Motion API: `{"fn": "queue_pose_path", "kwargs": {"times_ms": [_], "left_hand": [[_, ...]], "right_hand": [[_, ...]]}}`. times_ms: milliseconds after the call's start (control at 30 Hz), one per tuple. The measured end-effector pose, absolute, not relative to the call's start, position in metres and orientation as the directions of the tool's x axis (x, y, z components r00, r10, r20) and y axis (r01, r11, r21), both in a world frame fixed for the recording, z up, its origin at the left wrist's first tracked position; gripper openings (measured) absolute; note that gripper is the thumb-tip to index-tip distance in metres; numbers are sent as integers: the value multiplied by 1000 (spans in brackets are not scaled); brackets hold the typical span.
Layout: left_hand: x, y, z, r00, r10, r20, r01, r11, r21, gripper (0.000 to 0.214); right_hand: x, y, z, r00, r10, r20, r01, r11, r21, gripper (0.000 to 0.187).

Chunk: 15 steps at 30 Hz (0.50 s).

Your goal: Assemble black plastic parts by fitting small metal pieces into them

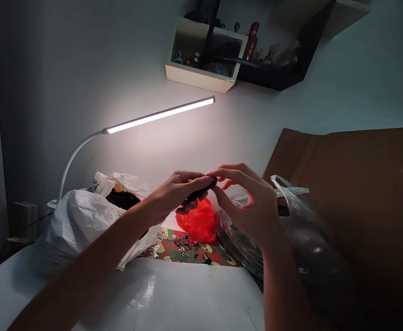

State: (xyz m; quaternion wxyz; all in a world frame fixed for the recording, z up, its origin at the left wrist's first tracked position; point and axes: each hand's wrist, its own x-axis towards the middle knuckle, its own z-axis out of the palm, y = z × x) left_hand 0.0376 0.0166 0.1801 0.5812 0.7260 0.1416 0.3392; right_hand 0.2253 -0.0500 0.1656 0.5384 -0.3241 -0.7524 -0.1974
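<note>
My left hand is closed around a small, dark, elongated object, holding it tilted up in the air above the table. Its exact kind cannot be made out. At the object's upper right end, the thumb and index finger of my right hand pinch together, touching the tip. Any tiny part between those fingertips is hidden. Below both hands, many small metal pieces lie loose on a camouflage-patterned mat. Behind the hands sits a crumpled red plastic bag.
A white plastic bag with dark contents stands at left. Further right are a clear plastic bag and a large cardboard sheet. A lit lamp reaches over the white table. Shelves hang on the wall above.
</note>
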Motion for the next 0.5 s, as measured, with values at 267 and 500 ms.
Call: {"fn": "queue_pose_path", "kwargs": {"times_ms": [267, 500], "left_hand": [[36, 14, 182, 756, 568, 327, -199, -276, 940, 41], [38, 14, 182, 735, 601, 314, -187, -265, 946, 42]], "right_hand": [[225, -48, 166, -204, 264, 943, 704, 709, -47, 24], [224, -50, 167, -195, 278, 941, 703, 708, -63, 22]]}}
